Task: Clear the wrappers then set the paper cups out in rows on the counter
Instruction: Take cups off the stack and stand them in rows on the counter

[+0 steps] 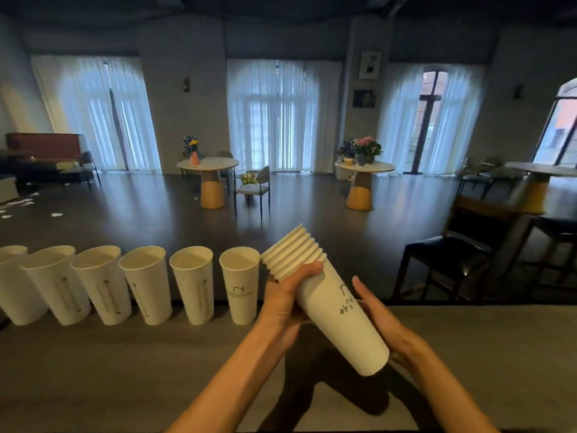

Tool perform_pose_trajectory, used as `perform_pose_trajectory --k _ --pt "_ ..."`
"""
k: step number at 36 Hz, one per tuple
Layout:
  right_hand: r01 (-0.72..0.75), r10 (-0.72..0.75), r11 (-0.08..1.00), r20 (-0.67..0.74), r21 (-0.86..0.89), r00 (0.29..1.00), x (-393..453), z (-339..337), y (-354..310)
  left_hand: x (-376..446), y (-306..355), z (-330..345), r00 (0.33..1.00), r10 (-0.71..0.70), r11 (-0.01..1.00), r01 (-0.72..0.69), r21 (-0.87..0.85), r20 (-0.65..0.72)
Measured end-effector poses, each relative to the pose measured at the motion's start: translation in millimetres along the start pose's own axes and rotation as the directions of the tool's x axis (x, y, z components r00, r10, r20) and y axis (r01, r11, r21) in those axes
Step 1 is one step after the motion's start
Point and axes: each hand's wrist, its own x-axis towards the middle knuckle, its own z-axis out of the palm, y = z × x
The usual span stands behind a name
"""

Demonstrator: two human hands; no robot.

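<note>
We record a dim room with grey walls (184, 120) and a dark, glossy floor (150, 210). Along the far wall we count three tall windows behind sheer white curtains (281, 114), daylight glowing through them; a further arched window (562, 126) stands at the right edge. Two framed pictures (369, 65) hang on a pillar. We list two round tables on tan cone bases (208, 164) (364, 166), each bearing flowers (191, 143), with a grey chair (254, 187) between them. A brown sofa (43, 148) sits far left, paper scraps (22, 203) on the floor near it. Dark chairs (449, 257) stand at right.
</note>
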Motion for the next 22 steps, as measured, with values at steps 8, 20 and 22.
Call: perform_pose_trajectory --k 8,20,22 --pt "0.11 -0.103 0.991 0.084 -0.075 0.991 -25 -18 4 -1 -17 26 0.989 0.14 0.968 -0.13 0.214 -0.034" --pt "0.183 -0.371 0.857 -0.33 -0.481 0.868 15 -30 54 17 36 12 0.856 0.49 0.866 -0.456 0.205 -0.163" --pt "0.169 -0.331 0.905 -0.398 -0.39 0.856 31 -26 59 20 45 8 0.84 0.51 0.857 -0.476 0.2 -0.184"
